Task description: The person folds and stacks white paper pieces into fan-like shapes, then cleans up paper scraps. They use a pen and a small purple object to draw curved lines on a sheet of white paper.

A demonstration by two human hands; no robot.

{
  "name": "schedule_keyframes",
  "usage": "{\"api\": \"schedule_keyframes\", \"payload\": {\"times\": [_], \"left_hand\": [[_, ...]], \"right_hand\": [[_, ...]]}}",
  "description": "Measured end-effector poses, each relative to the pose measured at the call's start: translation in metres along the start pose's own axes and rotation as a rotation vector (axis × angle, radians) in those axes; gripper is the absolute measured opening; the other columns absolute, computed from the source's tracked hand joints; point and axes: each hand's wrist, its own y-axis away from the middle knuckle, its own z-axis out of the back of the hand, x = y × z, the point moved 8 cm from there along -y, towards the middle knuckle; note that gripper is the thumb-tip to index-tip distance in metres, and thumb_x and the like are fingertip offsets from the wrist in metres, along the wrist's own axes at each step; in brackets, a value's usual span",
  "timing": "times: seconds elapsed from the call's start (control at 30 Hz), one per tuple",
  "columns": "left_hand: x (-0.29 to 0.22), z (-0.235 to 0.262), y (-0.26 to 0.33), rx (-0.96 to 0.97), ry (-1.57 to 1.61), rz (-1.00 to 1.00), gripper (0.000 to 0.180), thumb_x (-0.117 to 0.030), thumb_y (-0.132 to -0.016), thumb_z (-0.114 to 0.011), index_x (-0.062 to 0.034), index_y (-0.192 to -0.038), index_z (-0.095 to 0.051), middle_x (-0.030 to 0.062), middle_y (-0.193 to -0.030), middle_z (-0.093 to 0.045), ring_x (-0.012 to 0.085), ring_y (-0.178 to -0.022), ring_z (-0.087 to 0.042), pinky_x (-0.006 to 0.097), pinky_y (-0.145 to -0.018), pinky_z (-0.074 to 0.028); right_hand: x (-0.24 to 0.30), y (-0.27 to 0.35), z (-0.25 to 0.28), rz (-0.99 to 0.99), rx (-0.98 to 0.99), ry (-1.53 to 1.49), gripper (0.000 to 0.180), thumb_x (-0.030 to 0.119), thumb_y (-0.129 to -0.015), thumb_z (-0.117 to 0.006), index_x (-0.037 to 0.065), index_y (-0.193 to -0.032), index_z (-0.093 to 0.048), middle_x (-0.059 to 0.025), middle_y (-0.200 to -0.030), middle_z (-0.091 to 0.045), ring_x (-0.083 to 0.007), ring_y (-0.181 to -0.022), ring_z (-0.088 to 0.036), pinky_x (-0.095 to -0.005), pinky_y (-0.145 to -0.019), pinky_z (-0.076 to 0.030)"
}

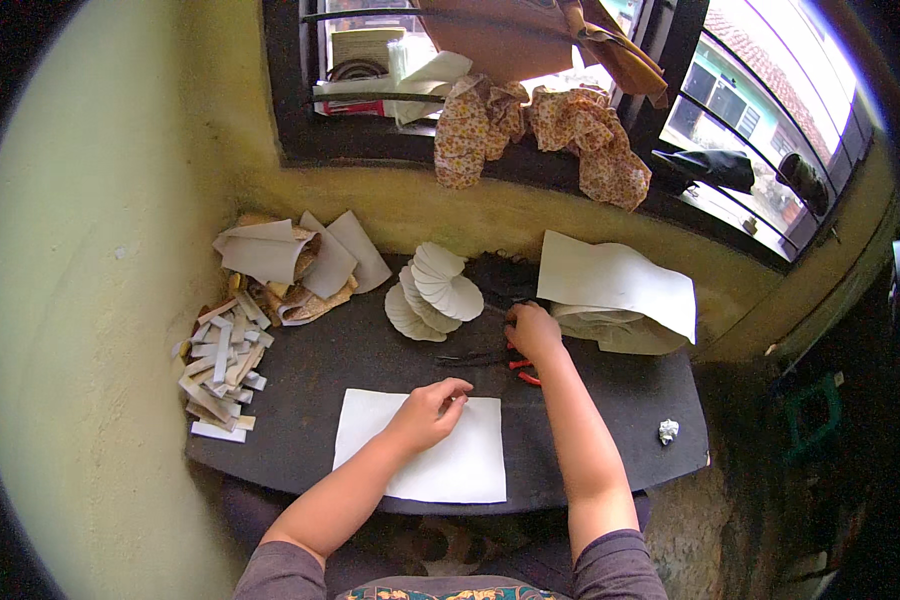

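A barred window [288, 100] spans the wall behind a dark table [310, 370] with a curved edge, and floral-print cloth [595, 150] hangs in bunches over its sill. At the table's far right lie large off-white sheets [620, 282], curled over one another. At the far left is a heap of loose white and tan-patterned paper [265, 250]. The plain white rectangular sheet [450, 465] lies flat at the near edge, in front of the person. Short white and tan strips [220, 365] are piled along the left edge, and scalloped off-white cutouts [435, 290] overlap in a fan at the back, near the middle.

The left hand [432, 412] is over the upper part of the flat sheet, fingers loosely curled; whether they pinch anything cannot be told. The right hand [533, 330] reaches to the back, just beside the curled sheets, fingers bent downward; their grip is hidden. A red-handled tool [521, 365] lies by the right wrist, its kind unclear. A small crumpled whitish wad [668, 431] sits near the right edge.
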Motion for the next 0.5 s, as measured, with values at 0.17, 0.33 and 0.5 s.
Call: {"api": "schedule_keyframes", "payload": {"times": [0.17,0.33,0.5], "left_hand": [[-0.001,-0.002,-0.004,0.057,-0.077,0.08,0.022,-0.013,-0.089,-0.055,-0.0002,-0.107,-0.058,0.0169,-0.094,-0.066,0.0266,-0.085,-0.066,0.034,-0.076,-0.051],[-0.005,-0.006,-0.004,0.076,-0.087,0.046,0.024,-0.017,-0.088,-0.056,-0.0012,-0.106,-0.059,0.0172,-0.096,-0.066,0.0301,-0.086,-0.065,0.036,-0.077,-0.051],[-0.006,-0.006,-0.003,0.085,-0.096,0.042,0.024,-0.017,-0.087,-0.057,-0.0011,-0.104,-0.059,0.017,-0.098,-0.065,0.0308,-0.089,-0.064,0.037,-0.079,-0.05]], "right_hand": [[0.0,-0.005,0.003,-0.056,0.061,0.029,0.033,0.02,-0.073,-0.066,0.007,-0.103,-0.063,-0.0148,-0.105,-0.064,-0.0334,-0.097,-0.063,-0.0448,-0.082,-0.051],[-0.015,-0.01,0.001,-0.143,0.064,0.053,0.034,0.024,-0.07,-0.07,0.005,-0.099,-0.066,-0.0167,-0.105,-0.066,-0.034,-0.097,-0.064,-0.0452,-0.081,-0.052],[-0.018,0.004,0.004,-0.181,0.18,0.029,0.039,0.029,-0.067,-0.072,0.003,-0.097,-0.067,-0.0182,-0.1,-0.067,-0.0333,-0.094,-0.065,-0.0431,-0.081,-0.052]]}}
